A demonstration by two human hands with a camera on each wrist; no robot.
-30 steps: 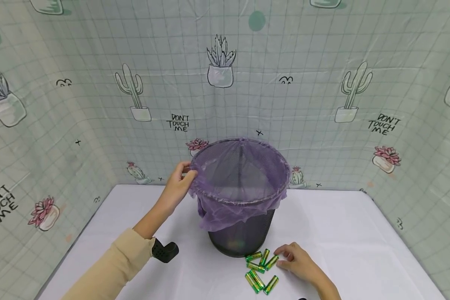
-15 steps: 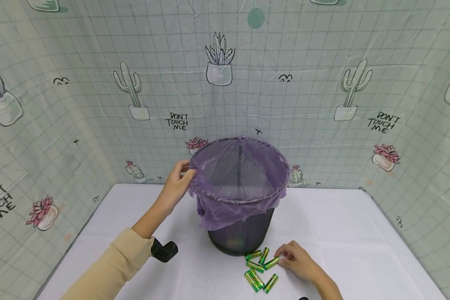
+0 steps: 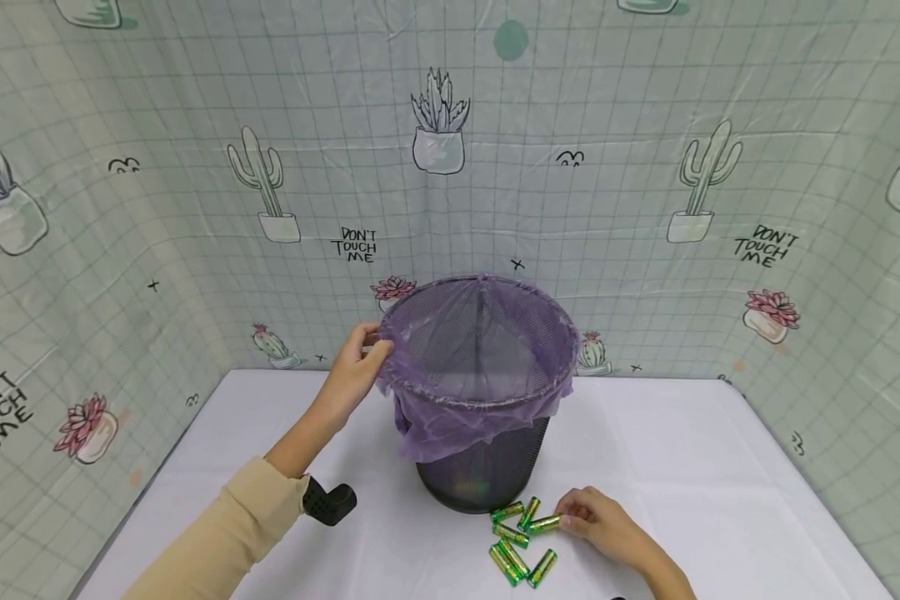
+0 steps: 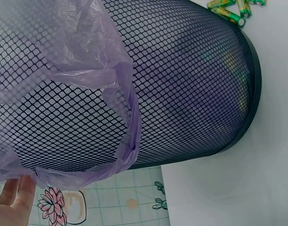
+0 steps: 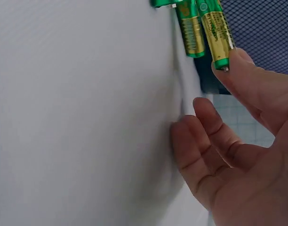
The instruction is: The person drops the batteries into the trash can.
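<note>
A black mesh wastebasket (image 3: 476, 475) stands on the white table, lined with a thin purple bin bag (image 3: 457, 425) folded over its rim. The left hand (image 3: 356, 362) holds the rim and bag at the left side, thumb on top; its fingers (image 4: 24, 195) show under the bag's edge in the left wrist view. Beside the basket's base, the right hand (image 3: 600, 525) pinches the end of a green and gold battery (image 3: 544, 524) between thumb and index finger. In the right wrist view that battery (image 5: 217, 30) lies against the thumb, and the other fingers are loosely bent.
Several more batteries (image 3: 509, 560) lie loose in front of the basket. A black device (image 3: 330, 502) sits at the left sleeve's cuff. Patterned cloth walls (image 3: 450, 217) enclose the white tabletop (image 3: 660, 450) at the back and sides.
The right hand has shifted slightly right, and the battery at its fingertips has turned from slanted to nearly level. The left hand stays on the basket's rim.
</note>
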